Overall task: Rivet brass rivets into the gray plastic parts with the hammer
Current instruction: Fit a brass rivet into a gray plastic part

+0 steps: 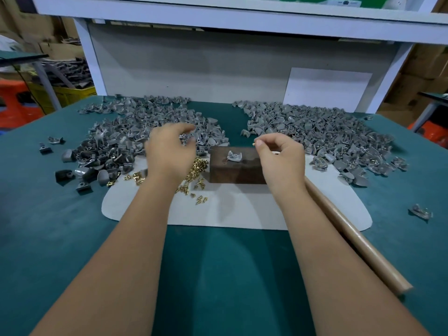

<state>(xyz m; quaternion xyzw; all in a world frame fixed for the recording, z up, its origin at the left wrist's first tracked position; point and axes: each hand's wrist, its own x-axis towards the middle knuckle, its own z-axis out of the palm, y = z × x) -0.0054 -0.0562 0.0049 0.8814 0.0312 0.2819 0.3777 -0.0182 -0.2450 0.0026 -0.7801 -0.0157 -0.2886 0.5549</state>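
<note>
The biggest risk I see is at the dark block [236,166] in the middle of the counter [48,226]. One gray plastic part [234,156] sits loose on its top, and nothing holds it. If I push the rivet in at an angle, I think the part can slide or tip off the block.

The second risk is the brass rivet [254,143] itself. My right hand [281,156] pinches it between thumb and fingertip, just right of the part and a little above it. It is very small, so it may slip and fall among the loose brass rivets [194,170] on the white mat [230,209], left of the block.

My left hand [169,151] is blurred over the left pile of gray parts [116,141]. Its fingers are curled, and a gray piece shows at the fingertips, but I cannot tell if it grips it.

The hammer handle [351,236] lies on the right, untouched; its head is hidden behind my right hand.

The part on the block looks light gray, with a curved shell shape. A second pile [327,132] lies on the far right.
</note>
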